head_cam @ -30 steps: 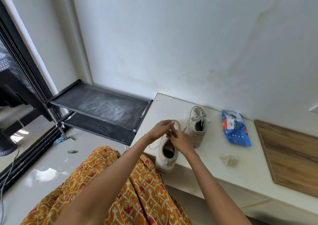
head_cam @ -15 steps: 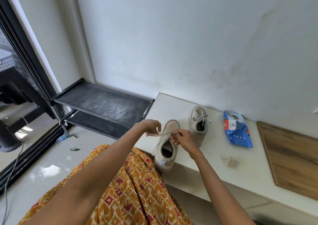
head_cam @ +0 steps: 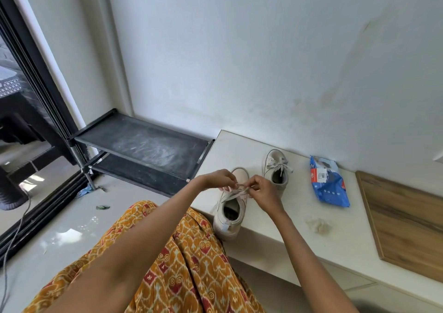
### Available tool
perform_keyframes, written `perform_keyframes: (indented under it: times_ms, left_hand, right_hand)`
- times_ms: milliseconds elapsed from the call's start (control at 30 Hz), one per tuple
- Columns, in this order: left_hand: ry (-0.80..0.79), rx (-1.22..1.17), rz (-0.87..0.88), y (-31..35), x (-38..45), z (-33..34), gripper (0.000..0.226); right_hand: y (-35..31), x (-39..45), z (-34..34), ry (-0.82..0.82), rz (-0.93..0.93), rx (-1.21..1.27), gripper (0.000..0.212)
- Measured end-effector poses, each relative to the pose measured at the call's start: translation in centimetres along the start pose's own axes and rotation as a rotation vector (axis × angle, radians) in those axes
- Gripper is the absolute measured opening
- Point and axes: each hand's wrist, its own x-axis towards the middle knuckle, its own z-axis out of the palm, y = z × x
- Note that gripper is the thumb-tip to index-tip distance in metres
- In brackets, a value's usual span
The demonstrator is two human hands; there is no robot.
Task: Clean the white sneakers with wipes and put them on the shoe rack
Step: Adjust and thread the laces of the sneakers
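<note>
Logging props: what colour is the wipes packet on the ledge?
Blue, with a red-and-white label; the wipes packet shows in the head view.

Both forearms reach forward and converge over the near sneaker (head_cam: 230,207). The left hand (head_cam: 219,178) and right hand (head_cam: 262,189) sit close together above its tongue, fingers curled, each pinching a lace (head_cam: 233,194) between fingertips.

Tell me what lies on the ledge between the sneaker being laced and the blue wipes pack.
In the head view, the second sneaker, laces tied, stands between the near sneaker and the wipes pack. The right hand also reaches across there.
</note>
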Motion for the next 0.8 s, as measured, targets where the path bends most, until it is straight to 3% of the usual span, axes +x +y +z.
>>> perform_keyframes:
  times_ms: [67, 200, 367, 433, 533, 600, 700, 800]
  left_hand:
    - [0.002, -0.093, -0.046, 0.5, -0.4, 0.4, 0.014]
    - [0.006, -0.209, -0.026, 1.7, -1.7, 0.9, 0.044]
    - [0.220, -0.234, -0.084, 0.3, -0.8, 1.6, 0.061]
    - [0.310, -0.544, -0.024, 0.1, -0.4, 1.5, 0.059]
    - [0.505, -1.297, 0.033, 0.5, -0.2, 0.6, 0.034]
    - [0.593, -1.485, 0.028, 0.0, -0.2, -0.4, 0.030]
    - [0.647, -1.296, -0.009, -0.7, -0.6, -1.2, 0.029]
    - [0.635, -1.020, -0.040, -1.9, -1.2, -1.4, 0.031]
  right_hand:
    - [-0.1, -0.2, 0.9, 0.114, -0.053, -0.012, 0.020]
    - [-0.2, -0.3, 2.1, 0.231, -0.192, 0.033, 0.013]
    - [-0.3, -0.7, 1.8, 0.136, -0.188, 0.065, 0.018]
    - [-0.3, -1.1, 1.6, 0.082, -0.178, 0.095, 0.017]
    - [0.5, -1.4, 1.0, 0.073, -0.115, 0.186, 0.008]
    - [1.0, -1.6, 0.7, 0.119, -0.031, 0.319, 0.007]
    - [1.4, -2.0, 0.4, 0.271, 0.160, 0.624, 0.009]
    - [2.5, -2.6, 0.5, 0.359, 0.314, 0.762, 0.020]
